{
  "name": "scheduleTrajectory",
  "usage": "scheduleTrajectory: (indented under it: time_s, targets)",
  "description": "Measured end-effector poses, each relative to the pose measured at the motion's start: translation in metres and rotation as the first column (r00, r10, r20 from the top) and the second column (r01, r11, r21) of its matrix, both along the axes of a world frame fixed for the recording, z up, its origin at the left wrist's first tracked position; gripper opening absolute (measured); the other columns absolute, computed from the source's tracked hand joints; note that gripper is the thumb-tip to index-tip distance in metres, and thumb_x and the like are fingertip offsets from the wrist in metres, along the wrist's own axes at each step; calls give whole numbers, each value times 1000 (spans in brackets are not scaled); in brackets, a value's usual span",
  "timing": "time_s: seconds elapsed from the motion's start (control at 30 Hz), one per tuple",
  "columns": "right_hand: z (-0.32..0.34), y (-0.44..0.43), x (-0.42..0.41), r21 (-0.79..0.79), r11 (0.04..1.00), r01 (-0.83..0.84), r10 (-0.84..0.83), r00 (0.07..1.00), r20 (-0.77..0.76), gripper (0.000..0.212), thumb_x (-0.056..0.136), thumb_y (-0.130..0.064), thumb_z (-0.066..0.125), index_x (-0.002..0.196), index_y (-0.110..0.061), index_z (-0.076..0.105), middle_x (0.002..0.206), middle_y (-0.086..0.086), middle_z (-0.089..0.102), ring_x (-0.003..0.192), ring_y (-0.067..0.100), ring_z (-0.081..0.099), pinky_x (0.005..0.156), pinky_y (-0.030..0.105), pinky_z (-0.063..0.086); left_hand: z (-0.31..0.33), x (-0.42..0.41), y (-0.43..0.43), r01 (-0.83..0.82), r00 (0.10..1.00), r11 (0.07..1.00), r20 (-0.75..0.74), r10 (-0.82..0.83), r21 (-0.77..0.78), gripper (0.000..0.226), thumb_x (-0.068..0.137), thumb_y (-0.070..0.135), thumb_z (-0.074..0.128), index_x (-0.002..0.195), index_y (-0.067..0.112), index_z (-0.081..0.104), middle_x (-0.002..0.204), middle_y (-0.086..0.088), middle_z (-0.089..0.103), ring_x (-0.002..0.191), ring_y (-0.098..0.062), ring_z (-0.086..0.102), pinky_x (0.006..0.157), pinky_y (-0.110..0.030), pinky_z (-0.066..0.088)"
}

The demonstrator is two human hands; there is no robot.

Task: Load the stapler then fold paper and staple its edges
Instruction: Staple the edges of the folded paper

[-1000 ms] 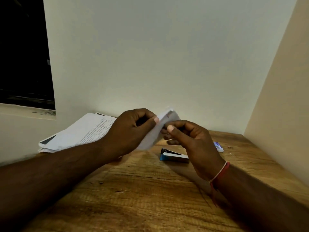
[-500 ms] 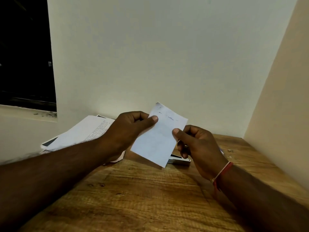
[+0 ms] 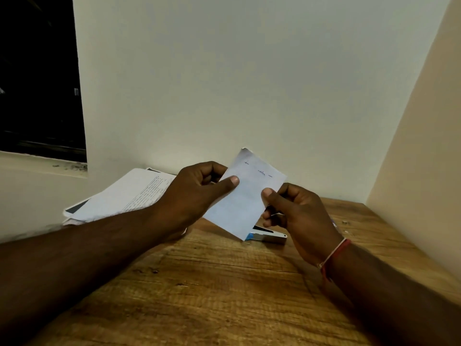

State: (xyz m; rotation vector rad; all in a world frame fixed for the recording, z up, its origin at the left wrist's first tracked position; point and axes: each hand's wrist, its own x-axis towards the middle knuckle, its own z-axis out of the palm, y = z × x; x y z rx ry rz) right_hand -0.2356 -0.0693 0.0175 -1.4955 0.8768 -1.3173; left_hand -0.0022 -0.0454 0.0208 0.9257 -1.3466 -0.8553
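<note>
Paper is being held up above the tabletop, pinched at its left edge by the left hand and at its right edge by the right hand (thumbs on the near face, other fingers curled behind). The stapler is being partly hidden by the sheet's lower corner, lying on the tabletop behind it; printed sheets are lying further left
</note>
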Motion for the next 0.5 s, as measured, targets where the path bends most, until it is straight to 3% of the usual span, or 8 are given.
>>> scheduleTrajectory:
  time_s: [0.1, 0.17, 0.27, 0.33, 0.4, 0.5]
  targets:
    - [-1, 1, 2, 42, 999, -30, 29, 1000, 6, 14, 97, -20, 79, 98, -6, 78, 87, 13, 77, 83, 31, 73, 76, 40, 65, 0, 0, -1, -56, 998, 997, -21, 55, -46, 12, 102, 25, 83, 109, 16, 83, 108, -12, 86, 102, -36, 84, 100, -68, 64]
    - [1, 1, 3, 78, 997, 13, -14, 1000, 14, 27, 94, -31, 81, 105, -7, 77, 97, 16, 79, 90, 33, 77, 81, 42, 67, 1, 2, -2, -116, 993, 985, 16, 119, -129, 6, 101, 25, 84, 106, 21, 84, 106, -5, 86, 102, -32, 83, 97, -64, 67]
    - [11, 2, 1, 229, 973, -15, -2, 997, 74, 59, 95, -55, 72, 117, 0, 74, 105, 21, 79, 88, 34, 78, 78, 41, 69, 4, 7, -2, -190, 937, 910, 208, 280, -368, 7, 97, 25, 89, 97, 30, 84, 99, 8, 84, 100, -14, 80, 88, -41, 68]
    - [18, 5, -3, 362, 920, -151, 100, 983, 157, 73, 94, -65, 67, 123, 1, 74, 112, 23, 80, 94, 34, 78, 75, 39, 68, 5, 9, -1, -106, 872, 824, 346, 346, -557, 9, 93, 20, 93, 98, 24, 86, 97, 9, 82, 98, -14, 79, 87, -38, 64]
    - [22, 9, -3, 408, 881, -239, 160, 963, 219, 67, 94, -59, 71, 124, 0, 75, 117, 24, 80, 99, 36, 79, 70, 36, 68, 4, 7, 1, 4, 784, 728, 454, 424, -686, 11, 91, 19, 94, 100, 20, 88, 100, 9, 82, 96, -13, 78, 88, -42, 59]
    - [21, 10, -1, 357, 900, -251, 168, 954, 248, 38, 96, -21, 74, 125, 4, 74, 113, 20, 81, 93, 31, 80, 66, 32, 68, -1, 5, 0, 101, 709, 668, 524, 471, -737, 17, 88, 26, 98, 103, 24, 89, 109, 10, 82, 103, -14, 75, 93, -49, 54]
